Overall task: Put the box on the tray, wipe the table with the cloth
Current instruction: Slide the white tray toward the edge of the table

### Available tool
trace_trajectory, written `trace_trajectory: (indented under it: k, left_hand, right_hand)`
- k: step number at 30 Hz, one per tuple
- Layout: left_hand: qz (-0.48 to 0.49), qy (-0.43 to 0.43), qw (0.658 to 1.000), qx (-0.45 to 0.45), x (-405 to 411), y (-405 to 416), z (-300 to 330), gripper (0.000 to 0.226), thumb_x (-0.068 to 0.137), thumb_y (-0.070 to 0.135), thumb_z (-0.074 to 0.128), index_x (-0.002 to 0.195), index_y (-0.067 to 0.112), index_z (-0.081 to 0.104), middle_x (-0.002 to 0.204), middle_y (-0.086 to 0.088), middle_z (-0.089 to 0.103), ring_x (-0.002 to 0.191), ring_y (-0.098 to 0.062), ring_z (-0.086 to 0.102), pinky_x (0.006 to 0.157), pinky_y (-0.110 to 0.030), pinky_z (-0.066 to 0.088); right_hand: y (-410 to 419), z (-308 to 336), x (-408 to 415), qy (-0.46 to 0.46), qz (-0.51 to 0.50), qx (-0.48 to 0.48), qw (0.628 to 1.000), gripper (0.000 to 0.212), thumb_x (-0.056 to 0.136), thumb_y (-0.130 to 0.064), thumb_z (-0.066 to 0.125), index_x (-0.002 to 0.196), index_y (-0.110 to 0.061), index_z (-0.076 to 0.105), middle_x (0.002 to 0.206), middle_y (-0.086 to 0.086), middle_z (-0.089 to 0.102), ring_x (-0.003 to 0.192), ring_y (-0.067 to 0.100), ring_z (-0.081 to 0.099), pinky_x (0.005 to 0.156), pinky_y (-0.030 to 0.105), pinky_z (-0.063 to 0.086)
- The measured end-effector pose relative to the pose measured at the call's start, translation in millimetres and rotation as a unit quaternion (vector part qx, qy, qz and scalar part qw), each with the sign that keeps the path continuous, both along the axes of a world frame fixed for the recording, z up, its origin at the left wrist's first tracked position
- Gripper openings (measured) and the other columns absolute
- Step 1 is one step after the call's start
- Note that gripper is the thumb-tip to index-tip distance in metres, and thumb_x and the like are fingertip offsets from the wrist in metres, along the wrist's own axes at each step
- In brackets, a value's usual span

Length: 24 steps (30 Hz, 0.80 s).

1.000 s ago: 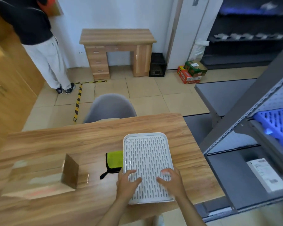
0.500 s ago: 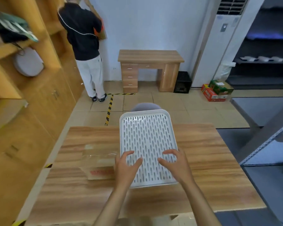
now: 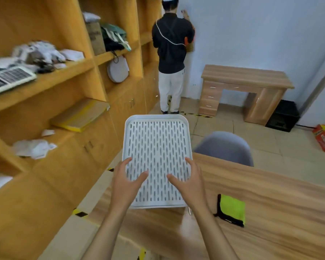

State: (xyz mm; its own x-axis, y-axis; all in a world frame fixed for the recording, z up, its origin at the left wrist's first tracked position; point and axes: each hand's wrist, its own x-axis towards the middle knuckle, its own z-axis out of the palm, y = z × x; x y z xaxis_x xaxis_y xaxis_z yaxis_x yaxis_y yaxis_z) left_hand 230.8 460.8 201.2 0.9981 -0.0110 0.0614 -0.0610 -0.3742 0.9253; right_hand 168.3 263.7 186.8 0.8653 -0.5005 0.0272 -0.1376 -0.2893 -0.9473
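I hold a white slotted tray (image 3: 157, 139) in the air with both hands, thumbs on its top face. My left hand (image 3: 127, 182) grips its near left edge and my right hand (image 3: 188, 182) its near right edge. The tray hangs over the left end of the wooden table (image 3: 270, 212), its far half out past the table's edge. A folded green cloth (image 3: 232, 209) with a black border lies on the table to the right of my right wrist. A pale blur (image 3: 187, 227) under my right forearm may be the box; I cannot tell.
Tall wooden shelves (image 3: 64, 91) with papers and bags stand close on the left. A grey chair (image 3: 223, 147) sits behind the table. A person (image 3: 172, 59) stands facing the far wall beside a small wooden desk (image 3: 246, 79). Yellow-black tape (image 3: 79, 212) marks the floor.
The tray has come up off the table and moved left in both hands. The view has swung left, so the cloth now lies to the right of the tray.
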Motion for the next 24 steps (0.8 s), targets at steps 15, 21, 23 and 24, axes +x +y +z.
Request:
trace_trajectory:
  k: [15,21,23,24]
  left_hand:
    - [0.085,0.097,0.988,0.089,108.2,175.7,-85.3,0.040,0.068,0.065,0.072,0.101,0.044,0.062,0.130,0.012,0.048,0.121,-0.019,0.051,0.097,-0.046,0.047]
    - [0.011,0.109,0.988,0.108,160.4,190.6,-131.8,0.039,0.063,0.070,0.066,0.094,0.046,0.062,0.130,0.015,0.049,0.117,-0.016,0.052,0.095,-0.047,0.050]
    - [-0.018,0.113,0.986,0.123,175.8,193.0,-147.9,0.036,0.064,0.069,0.064,0.093,0.048,0.062,0.128,0.016,0.049,0.116,-0.016,0.053,0.095,-0.047,0.050]
    - [-0.032,0.113,0.984,0.131,182.0,194.1,-156.7,0.035,0.065,0.069,0.064,0.093,0.048,0.061,0.129,0.016,0.050,0.116,-0.017,0.054,0.095,-0.048,0.050]
  right_hand:
    - [177.9,-77.9,120.1,0.088,0.040,0.055,0.994,0.043,0.060,-0.063,0.073,0.097,-0.047,0.058,0.136,-0.014,0.043,0.136,0.019,0.043,0.108,0.056,0.041]
    - [203.8,-116.4,139.9,0.127,-0.018,0.071,0.989,0.027,0.064,-0.051,0.078,0.081,-0.036,0.065,0.151,-0.006,0.037,0.147,0.020,0.029,0.116,0.055,0.031]
    - [211.6,-137.0,143.2,0.145,-0.042,0.077,0.986,0.028,0.062,-0.052,0.078,0.079,-0.035,0.063,0.154,-0.002,0.035,0.147,0.022,0.029,0.116,0.051,0.033]
    - [215.8,-147.0,143.5,0.155,-0.054,0.082,0.983,0.029,0.062,-0.052,0.078,0.078,-0.034,0.062,0.155,0.000,0.034,0.147,0.022,0.029,0.116,0.049,0.034]
